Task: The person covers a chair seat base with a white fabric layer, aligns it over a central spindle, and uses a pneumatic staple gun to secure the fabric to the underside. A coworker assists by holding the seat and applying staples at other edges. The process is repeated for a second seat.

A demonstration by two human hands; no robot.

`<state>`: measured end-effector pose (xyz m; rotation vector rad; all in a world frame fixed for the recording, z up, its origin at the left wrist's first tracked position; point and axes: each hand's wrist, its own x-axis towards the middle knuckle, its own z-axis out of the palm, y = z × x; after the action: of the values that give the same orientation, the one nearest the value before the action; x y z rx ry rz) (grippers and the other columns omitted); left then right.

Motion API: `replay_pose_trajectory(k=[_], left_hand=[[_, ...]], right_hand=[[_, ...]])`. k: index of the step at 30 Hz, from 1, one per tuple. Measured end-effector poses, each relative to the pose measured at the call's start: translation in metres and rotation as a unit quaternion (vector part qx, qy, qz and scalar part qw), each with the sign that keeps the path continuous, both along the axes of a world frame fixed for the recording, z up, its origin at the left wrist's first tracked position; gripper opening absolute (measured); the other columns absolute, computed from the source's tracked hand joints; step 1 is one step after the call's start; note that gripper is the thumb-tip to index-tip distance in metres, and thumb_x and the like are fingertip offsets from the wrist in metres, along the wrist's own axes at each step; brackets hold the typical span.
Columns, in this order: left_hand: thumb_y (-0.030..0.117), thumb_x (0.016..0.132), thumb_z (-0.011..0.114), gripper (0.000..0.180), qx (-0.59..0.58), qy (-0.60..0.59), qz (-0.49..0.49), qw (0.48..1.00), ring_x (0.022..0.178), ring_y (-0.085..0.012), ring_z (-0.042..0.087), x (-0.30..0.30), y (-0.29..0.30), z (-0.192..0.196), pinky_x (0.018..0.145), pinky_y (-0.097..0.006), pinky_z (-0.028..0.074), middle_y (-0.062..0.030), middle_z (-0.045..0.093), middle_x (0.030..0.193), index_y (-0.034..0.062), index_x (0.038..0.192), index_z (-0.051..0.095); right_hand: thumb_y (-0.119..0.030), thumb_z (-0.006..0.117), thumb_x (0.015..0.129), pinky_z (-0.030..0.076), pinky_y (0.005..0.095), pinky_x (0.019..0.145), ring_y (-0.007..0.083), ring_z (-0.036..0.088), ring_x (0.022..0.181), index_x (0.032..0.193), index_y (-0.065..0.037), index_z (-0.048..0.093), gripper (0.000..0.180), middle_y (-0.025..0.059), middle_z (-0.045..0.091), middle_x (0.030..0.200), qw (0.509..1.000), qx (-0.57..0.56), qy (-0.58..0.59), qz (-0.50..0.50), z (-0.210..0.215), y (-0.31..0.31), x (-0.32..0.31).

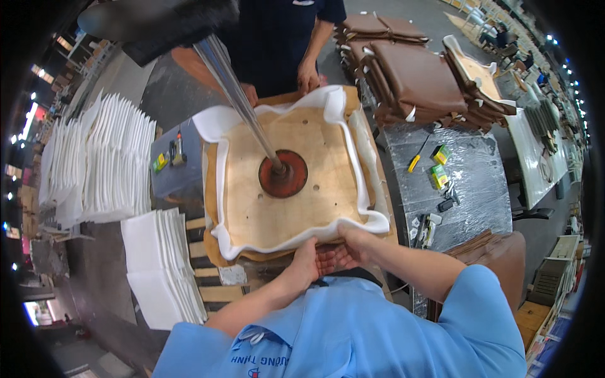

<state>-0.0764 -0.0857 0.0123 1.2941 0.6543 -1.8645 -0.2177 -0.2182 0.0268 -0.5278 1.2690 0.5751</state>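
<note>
In front of me a square plywood seat board lies on white foam padding, whose edges and corners curl up around it. Under the foam, a brown cover shows along the sides. A metal press rod ends in a round red pad resting on the board. At the near edge, my left hand and my right hand are close together, fingers curled below the rim and thumbs at the foam edge. What their fingertips touch underneath is partly hidden.
Opposite, a co-worker's hand is at the far edge. White foam sheets are stacked at left. At right, a plastic-wrapped table holds a yellow-handled screwdriver, small boxes and a staple gun. Brown padded seats are piled behind.
</note>
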Motion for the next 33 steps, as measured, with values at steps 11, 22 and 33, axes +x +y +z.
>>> replay_pose_trajectory(k=[11,22,33], left_hand=[[0.053,0.114,0.045,0.067,-0.132,-0.229,-0.056,0.963,0.05,-0.0295,0.065,-0.027,0.015,-0.006,0.056,-0.043,0.054,-0.0074,0.049,0.05,0.0034,0.071,0.062],[0.055,0.116,0.046,0.073,-0.195,-0.262,-0.049,0.944,0.049,-0.0251,0.066,-0.049,0.012,-0.007,0.051,-0.036,0.052,-0.0065,0.049,0.048,0.0053,0.064,0.06],[0.057,0.111,0.055,0.058,-0.02,-0.11,0.127,0.986,0.098,-0.0318,0.077,0.051,0.122,0.027,0.087,-0.047,0.063,-0.0137,0.078,0.105,0.0006,0.121,0.065]], right_hand=[[-0.054,0.051,0.114,0.051,0.0337,0.046,0.0192,0.06,0.047,0.076,-0.004,0.065,0.065,0.0072,0.061,0.058,0.958,-0.231,-0.122,0.12,0.016,-0.004,-0.033],[-0.048,0.056,0.115,0.049,0.033,0.044,0.0189,0.062,0.046,0.075,-0.002,0.063,0.062,0.0087,0.061,0.055,0.918,-0.333,-0.187,0.105,-0.004,-0.007,-0.059],[-0.06,0.053,0.112,0.059,0.0376,0.06,0.0244,0.072,0.064,0.112,0.002,0.072,0.065,0.0084,0.073,0.078,0.974,0.035,-0.2,-0.104,0.016,0.063,-0.02]])
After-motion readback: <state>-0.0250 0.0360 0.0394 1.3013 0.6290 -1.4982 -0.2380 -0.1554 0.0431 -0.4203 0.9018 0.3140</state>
